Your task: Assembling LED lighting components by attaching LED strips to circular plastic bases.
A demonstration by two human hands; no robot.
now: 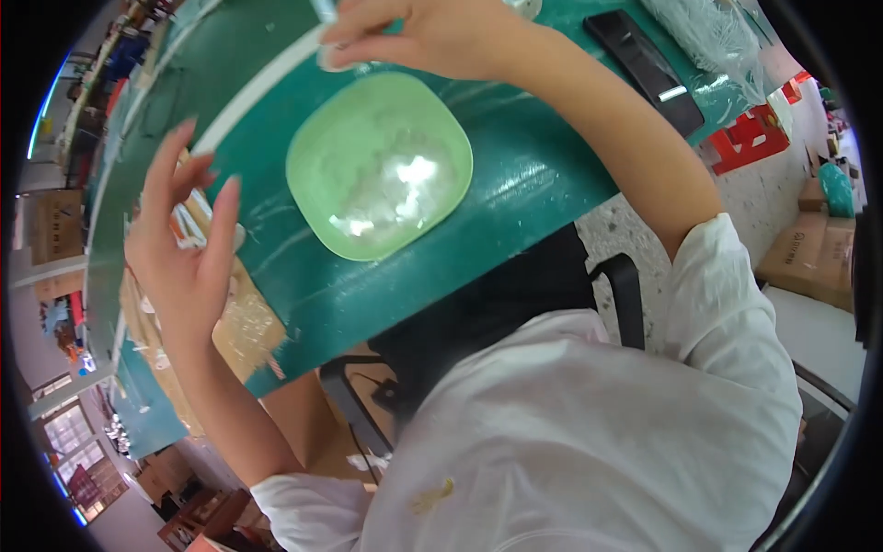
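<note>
A light green rounded-square dish (317, 216) rests on the green tabletop, with something clear and shiny in it. Beyond its far rim is my right hand (432, 37), thumb and fingers brought together around a small pale thing (324, 9). The top edge of the picture cuts that thing off, so its kind is unclear. My left hand (184, 267) hovers left of the dish, fingers spread, holding nothing. Below and behind it lie a tan wrapper (253, 322) and some white and orange slim pieces (191, 225), partly covered by the hand.
A black phone-like slab (644, 74) lies at the far right of the table (515, 175), beside a crumpled clear plastic bag (713, 41). Past the table edge are a red crate (750, 143) and a cardboard box (809, 253). A chair armrest (625, 299) flanks me.
</note>
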